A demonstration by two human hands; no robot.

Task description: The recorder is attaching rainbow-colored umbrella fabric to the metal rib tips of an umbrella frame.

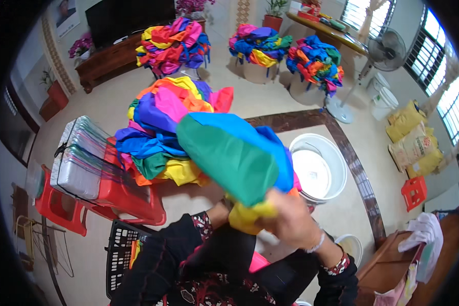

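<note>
My right hand (293,219), blurred by motion, grips the lower end of a rainbow-coloured piece of thin fabric (229,155) above my lap. Its large green and blue panels bulge up and away from me, with yellow bunched at the bottom. Low on its left side is my left hand (218,213); its fingers are hidden behind the yellow part. Just beyond lies a big heap of similar bright fabric (160,115), overlapped by the held piece.
Red plastic stools (132,199) at left carry a white bundle with coloured strings (79,163). A black basket (122,255) stands by my left arm, a white bucket (319,168) at right. More fabric heaps (173,46), a fan (385,51) and yellow sacks (415,137) are farther off.
</note>
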